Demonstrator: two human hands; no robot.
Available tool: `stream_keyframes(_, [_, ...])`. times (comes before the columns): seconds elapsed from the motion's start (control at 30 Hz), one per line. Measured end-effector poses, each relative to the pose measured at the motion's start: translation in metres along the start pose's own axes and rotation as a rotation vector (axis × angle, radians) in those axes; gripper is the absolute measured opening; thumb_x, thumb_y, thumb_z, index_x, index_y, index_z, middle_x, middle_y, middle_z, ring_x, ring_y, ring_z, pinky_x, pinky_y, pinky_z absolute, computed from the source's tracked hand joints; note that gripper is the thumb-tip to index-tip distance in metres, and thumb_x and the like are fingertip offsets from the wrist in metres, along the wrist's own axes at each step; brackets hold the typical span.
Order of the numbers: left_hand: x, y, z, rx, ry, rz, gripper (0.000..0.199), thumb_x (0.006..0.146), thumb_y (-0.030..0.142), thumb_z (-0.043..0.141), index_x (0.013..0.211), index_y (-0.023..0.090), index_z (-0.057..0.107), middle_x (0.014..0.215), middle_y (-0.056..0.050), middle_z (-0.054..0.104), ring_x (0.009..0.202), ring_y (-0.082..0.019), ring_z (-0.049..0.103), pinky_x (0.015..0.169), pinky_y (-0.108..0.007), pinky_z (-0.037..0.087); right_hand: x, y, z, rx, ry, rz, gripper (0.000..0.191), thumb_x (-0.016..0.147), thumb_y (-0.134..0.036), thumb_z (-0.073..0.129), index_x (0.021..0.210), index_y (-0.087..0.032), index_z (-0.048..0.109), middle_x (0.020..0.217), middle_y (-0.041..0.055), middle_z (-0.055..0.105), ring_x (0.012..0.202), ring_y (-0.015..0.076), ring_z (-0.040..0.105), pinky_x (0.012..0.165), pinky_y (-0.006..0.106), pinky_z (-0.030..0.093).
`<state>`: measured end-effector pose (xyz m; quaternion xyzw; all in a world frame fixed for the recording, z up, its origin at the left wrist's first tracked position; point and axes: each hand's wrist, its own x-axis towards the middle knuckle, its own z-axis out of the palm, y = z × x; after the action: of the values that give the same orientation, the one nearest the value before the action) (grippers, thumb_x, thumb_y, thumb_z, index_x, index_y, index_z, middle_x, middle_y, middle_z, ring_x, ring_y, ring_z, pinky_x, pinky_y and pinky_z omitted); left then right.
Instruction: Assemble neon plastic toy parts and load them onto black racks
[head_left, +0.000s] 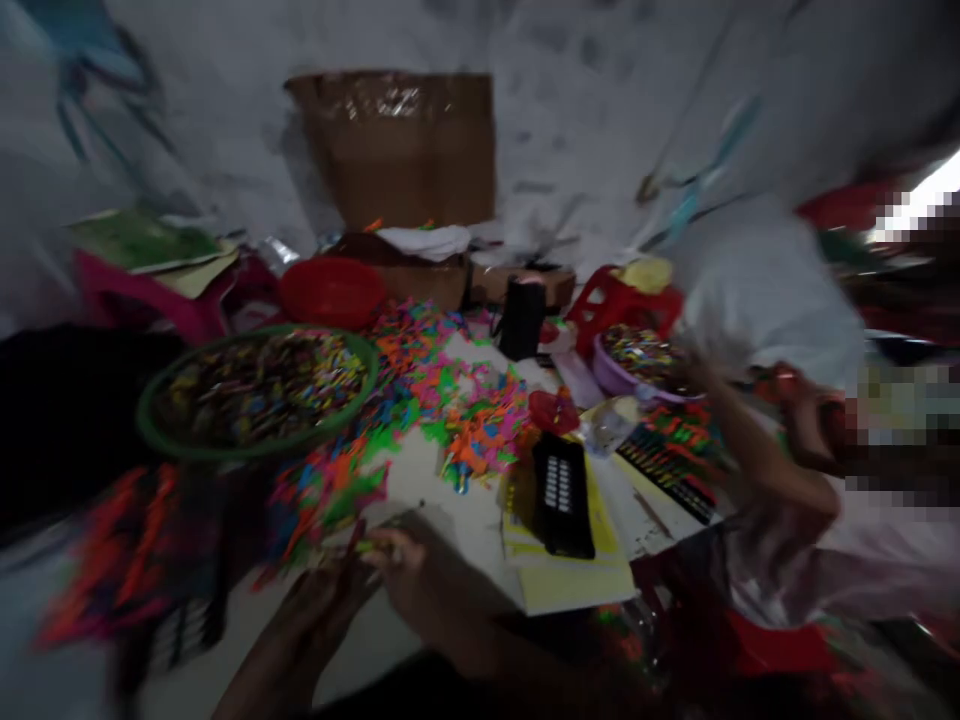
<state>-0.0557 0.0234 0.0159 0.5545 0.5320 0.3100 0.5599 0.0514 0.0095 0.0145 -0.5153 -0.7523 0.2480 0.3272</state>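
Note:
My left hand [321,592] and my right hand [403,562] are close together low in the view, over the near part of the white table [416,465]. Both have their fingers bent in, and the picture is smeared there. A small yellow-green piece [365,547] shows at the fingertips of my right hand. My left hand is closed around something too dark and blurred to name. Just beyond them spreads a heap of small bright plastic pieces [484,425] in orange, pink, green and blue.
A green-rimmed basket [146,425] of small colourful items stands left; a purple basin [611,375] holds similar ones. A black tray [564,500] rests on yellow sheets [577,590]. Another person's arm [772,470] reaches in at right. Behind stands a cardboard box [405,150].

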Motion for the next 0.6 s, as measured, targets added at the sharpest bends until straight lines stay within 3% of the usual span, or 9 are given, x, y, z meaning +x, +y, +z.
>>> stream_keyframes(0.07, [-0.021, -0.013, -0.008, -0.156, 0.067, -0.086, 0.043, 0.075, 0.045, 0.05, 0.116, 0.032, 0.052, 0.098, -0.002, 0.067, 0.092, -0.018, 0.063, 0.076, -0.033, 0.053, -0.012, 0.0, 0.019, 0.094, 0.032, 0.059, 0.038, 0.087, -0.02, 0.038, 0.124, -0.024, 0.047, 0.117, 0.0069, 0.058, 0.108, 0.0195, 0.053, 0.089, 0.036, 0.046])
stream_keyframes(0.13, [-0.033, -0.022, -0.011, -0.557, 0.104, -0.187, 0.039, 0.074, 0.042, 0.056, 0.106, 0.02, 0.056, 0.092, -0.007, 0.067, 0.086, -0.019, 0.064, 0.077, -0.034, 0.053, -0.022, 0.006, 0.026, 0.12, -0.036, -0.004, 0.041, 0.087, -0.022, 0.038, 0.127, -0.023, 0.044, 0.126, 0.0071, 0.052, 0.118, 0.02, 0.045, 0.095, 0.039, 0.041])
stream_keyframes(0.17, [-0.035, -0.026, -0.013, -0.695, 0.142, -0.257, 0.033, 0.073, 0.039, 0.059, 0.097, 0.017, 0.058, 0.085, -0.007, 0.067, 0.081, -0.018, 0.065, 0.076, -0.034, 0.053, -0.024, 0.012, 0.026, 0.138, -0.086, -0.017, 0.039, 0.087, -0.022, 0.037, 0.124, -0.024, 0.047, 0.122, 0.006, 0.055, 0.115, 0.0188, 0.048, 0.093, 0.037, 0.043])
stream_keyframes(0.2, [-0.035, -0.029, -0.016, -0.816, 0.174, -0.312, 0.026, 0.074, 0.036, 0.06, 0.09, 0.015, 0.059, 0.079, -0.006, 0.066, 0.078, -0.017, 0.064, 0.076, -0.034, 0.053, -0.024, 0.02, 0.023, 0.129, -0.06, 0.007, 0.035, 0.088, -0.024, 0.035, 0.119, -0.025, 0.052, 0.115, 0.0056, 0.059, 0.109, 0.0182, 0.052, 0.091, 0.036, 0.045])
stream_keyframes(0.27, [-0.034, -0.032, -0.024, -1.012, 0.195, -0.336, 0.017, 0.079, 0.03, 0.056, 0.083, 0.014, 0.059, 0.075, -0.005, 0.065, 0.079, -0.016, 0.064, 0.083, -0.038, 0.051, -0.018, 0.038, 0.016, 0.024, 0.11, 0.082, 0.032, 0.088, -0.028, 0.034, 0.107, -0.021, 0.059, 0.105, 0.0091, 0.063, 0.099, 0.02, 0.057, 0.086, 0.038, 0.046])
stream_keyframes(0.33, [-0.034, -0.032, -0.032, -1.1, 0.165, -0.355, 0.012, 0.081, 0.023, 0.054, 0.082, 0.013, 0.06, 0.075, -0.005, 0.065, 0.08, -0.016, 0.063, 0.087, -0.04, 0.049, -0.009, 0.052, 0.01, -0.13, 0.165, 0.096, 0.027, 0.085, -0.033, 0.041, 0.092, -0.018, 0.063, 0.091, 0.0109, 0.065, 0.088, 0.0221, 0.058, 0.081, 0.039, 0.046])
stream_keyframes(0.4, [-0.035, -0.03, -0.036, -1.084, 0.127, -0.394, 0.007, 0.077, 0.015, 0.058, 0.082, 0.012, 0.062, 0.075, -0.005, 0.066, 0.076, -0.015, 0.063, 0.088, -0.039, 0.048, -0.003, 0.055, 0.008, -0.287, 0.108, 0.045, 0.022, 0.08, -0.036, 0.05, 0.08, -0.018, 0.063, 0.08, 0.0104, 0.064, 0.082, 0.0229, 0.058, 0.077, 0.039, 0.045])
stream_keyframes(0.53, [-0.037, -0.031, -0.031, -1.052, 0.136, -0.372, 0.016, 0.068, 0.01, 0.067, 0.084, 0.011, 0.063, 0.076, -0.004, 0.066, 0.069, -0.012, 0.062, 0.082, -0.033, 0.05, -0.002, 0.035, 0.009, -0.375, 0.046, -0.036, 0.017, 0.078, -0.027, 0.052, 0.064, -0.02, 0.059, 0.062, 0.0054, 0.06, 0.066, 0.0183, 0.056, 0.065, 0.03, 0.043])
stream_keyframes(0.6, [-0.036, -0.035, -0.025, -1.077, 0.088, -0.338, 0.024, 0.066, 0.015, 0.071, 0.088, 0.012, 0.063, 0.08, -0.004, 0.066, 0.072, -0.013, 0.063, 0.077, -0.031, 0.051, -0.005, 0.02, 0.01, -0.329, 0.032, -0.055, 0.014, 0.077, -0.025, 0.052, 0.067, -0.02, 0.06, 0.062, 0.0041, 0.061, 0.063, 0.017, 0.056, 0.062, 0.028, 0.042])
